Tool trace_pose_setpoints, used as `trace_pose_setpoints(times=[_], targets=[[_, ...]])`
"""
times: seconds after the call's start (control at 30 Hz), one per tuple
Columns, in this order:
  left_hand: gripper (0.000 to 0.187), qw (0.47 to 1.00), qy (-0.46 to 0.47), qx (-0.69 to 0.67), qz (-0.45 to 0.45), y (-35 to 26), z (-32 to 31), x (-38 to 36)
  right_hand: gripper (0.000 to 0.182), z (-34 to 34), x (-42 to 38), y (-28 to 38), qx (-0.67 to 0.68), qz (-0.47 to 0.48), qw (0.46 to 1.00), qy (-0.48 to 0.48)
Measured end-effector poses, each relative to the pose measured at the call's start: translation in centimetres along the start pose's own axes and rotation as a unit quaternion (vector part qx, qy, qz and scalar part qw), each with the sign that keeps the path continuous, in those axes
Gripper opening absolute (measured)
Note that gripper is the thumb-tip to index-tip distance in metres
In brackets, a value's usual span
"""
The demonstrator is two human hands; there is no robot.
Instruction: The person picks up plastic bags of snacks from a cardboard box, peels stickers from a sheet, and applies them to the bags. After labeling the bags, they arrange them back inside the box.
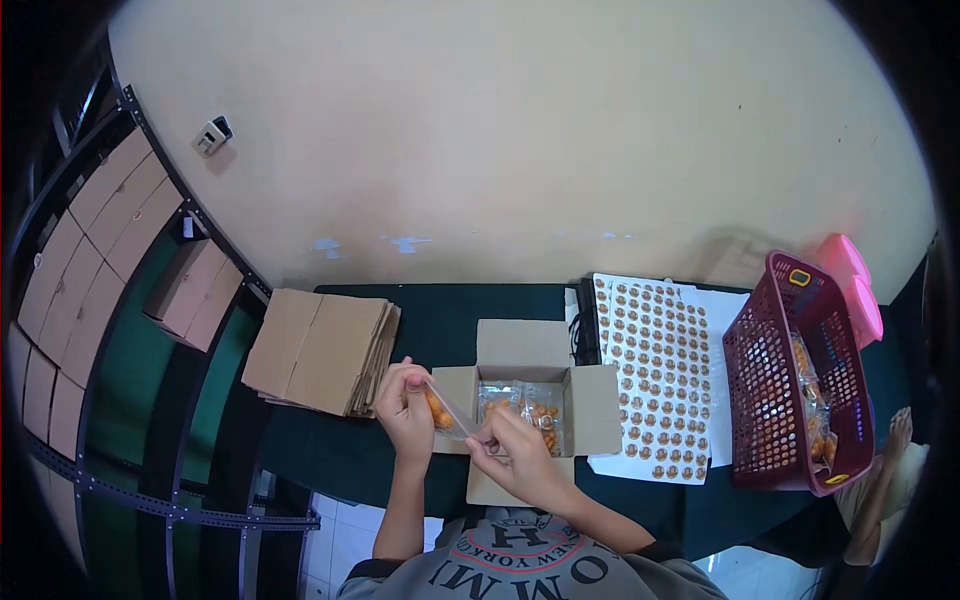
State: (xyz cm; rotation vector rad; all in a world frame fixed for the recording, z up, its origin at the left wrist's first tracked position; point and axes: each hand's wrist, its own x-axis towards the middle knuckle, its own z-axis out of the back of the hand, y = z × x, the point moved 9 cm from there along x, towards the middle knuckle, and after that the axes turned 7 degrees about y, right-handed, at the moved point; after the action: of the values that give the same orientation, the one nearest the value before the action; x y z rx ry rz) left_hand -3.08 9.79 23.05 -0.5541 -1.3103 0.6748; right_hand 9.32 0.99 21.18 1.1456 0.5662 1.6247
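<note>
My left hand [405, 412] is closed around one side of a clear plastic bag of round orange snacks [438, 410], holding it tilted above the left flap of an open cardboard box. At the bag's lower right edge, the fingers of my right hand [522, 462] are pinched on the plastic. The open cardboard box [597, 410] stands just beyond my hands with its flaps spread out. Inside it lie similar snack bags [541, 415], partly hidden by my right hand.
Flattened cartons [315, 350] are stacked at the left. A sheet of round stickers [655, 385] lies right of the box, beside a maroon basket [765, 400] holding snack bags. Pink plastic [855, 290] shows behind it. Another person's hand [900, 428] is at far right; boxes [92, 290] fill left shelves.
</note>
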Motion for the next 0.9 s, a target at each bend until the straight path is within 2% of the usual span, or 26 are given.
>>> trace_pose_setpoints(times=[0.03, 0.07, 0.1, 0.13, 0.2, 0.23, 0.3, 0.33, 0.37, 0.43, 0.47, 0.5, 0.57, 0.6, 0.63, 0.67, 0.7, 0.73, 0.77, 0.8, 0.87, 0.9], targets=[[0.034, 0.996, 0.058, -0.039, 0.048, 1.1, -1.1, -0.2, 0.017, 0.3, -0.3, -0.7, 0.000, -0.001, 1.000, 0.000], [0.034, 0.986, 0.113, -0.078, 0.096, 2.2, -2.2, -0.6, 0.016, 0.1, -0.6, -1.5, 0.048, 0.009, 0.998, 0.039], [0.034, 0.986, 0.111, -0.078, 0.097, 2.6, -2.3, -0.8, 0.018, -0.2, -1.0, -2.1, 0.095, 0.019, 0.992, 0.080], [0.037, 0.970, 0.133, -0.166, 0.121, 3.4, -3.0, -1.1, 0.018, 0.2, -1.4, -2.7, 0.096, 0.020, 0.992, 0.082], [0.037, 0.920, 0.159, -0.309, 0.179, 4.2, -4.2, -1.9, 0.034, 0.3, -2.0, -4.5, 0.240, -0.025, 0.966, 0.094], [0.037, 0.921, 0.159, -0.308, 0.180, 4.1, -4.5, -2.2, 0.034, 0.2, -2.3, -5.1, 0.241, -0.025, 0.966, 0.094], [0.034, 0.786, 0.176, -0.524, 0.279, 4.2, -7.3, -4.0, 0.049, -0.5, -3.0, -7.5, 0.259, -0.094, 0.957, 0.093], [0.033, 0.670, 0.200, -0.636, 0.328, 4.2, -9.3, -5.4, 0.044, -1.3, -3.5, -8.5, 0.282, -0.087, 0.951, 0.097], [0.033, 0.669, 0.199, -0.636, 0.328, 4.3, -10.1, -5.8, 0.044, -1.4, -3.8, -9.5, 0.282, -0.088, 0.951, 0.098], [0.031, 0.546, 0.241, -0.693, 0.404, 3.4, -13.3, -7.7, 0.035, -4.4, -5.5, -10.9, 0.298, -0.161, 0.903, 0.263], [0.026, 0.527, 0.254, -0.715, 0.383, 4.4, -14.2, -8.1, 0.026, -4.6, -5.6, -10.5, 0.441, -0.177, 0.851, 0.224], [0.026, 0.526, 0.255, -0.715, 0.383, 5.2, -14.7, -8.4, 0.026, -4.4, -5.6, -10.7, 0.440, -0.178, 0.852, 0.223], [0.027, 0.708, 0.145, -0.486, 0.492, 11.3, -13.6, -9.9, 0.025, -2.5, -5.7, -13.4, 0.433, -0.225, 0.864, 0.121], [0.032, 0.727, 0.162, -0.440, 0.502, 14.6, -13.9, -11.3, 0.025, -1.8, -6.1, -15.1, 0.439, -0.242, 0.863, 0.062], [0.032, 0.727, 0.161, -0.440, 0.502, 16.1, -14.1, -12.4, 0.025, -1.8, -6.4, -16.4, 0.439, -0.241, 0.863, 0.063], [0.032, 0.829, 0.244, -0.258, 0.432, 17.0, -13.7, -12.4, 0.025, -1.4, -7.2, -18.7, 0.430, -0.286, 0.856, 0.024], [0.031, 0.884, 0.314, -0.061, 0.339, 17.3, -13.4, -12.7, 0.025, -1.4, -8.0, -20.7, 0.419, -0.331, 0.845, -0.016], [0.031, 0.884, 0.315, -0.059, 0.340, 18.2, -13.5, -14.2, 0.022, -1.4, -8.1, -21.8, 0.405, -0.321, 0.854, -0.047], [0.032, 0.902, 0.377, 0.028, 0.209, 17.3, -14.3, -15.2, 0.022, -2.3, -8.8, -23.7, 0.408, -0.322, 0.853, -0.047], [0.034, 0.894, 0.429, 0.114, 0.071, 16.3, -15.3, -16.7, 0.024, -3.4, -10.1, -26.6, 0.382, -0.355, 0.852, -0.041], [0.035, 0.882, 0.449, 0.127, 0.069, 19.4, -16.1, -20.2, 0.026, -5.6, -12.0, -30.5, 0.359, -0.389, 0.848, -0.036], [0.037, 0.872, 0.465, 0.138, 0.067, 20.2, -16.4, -21.3, 0.030, -5.8, -12.9, -32.0, 0.316, -0.402, 0.857, -0.069]])
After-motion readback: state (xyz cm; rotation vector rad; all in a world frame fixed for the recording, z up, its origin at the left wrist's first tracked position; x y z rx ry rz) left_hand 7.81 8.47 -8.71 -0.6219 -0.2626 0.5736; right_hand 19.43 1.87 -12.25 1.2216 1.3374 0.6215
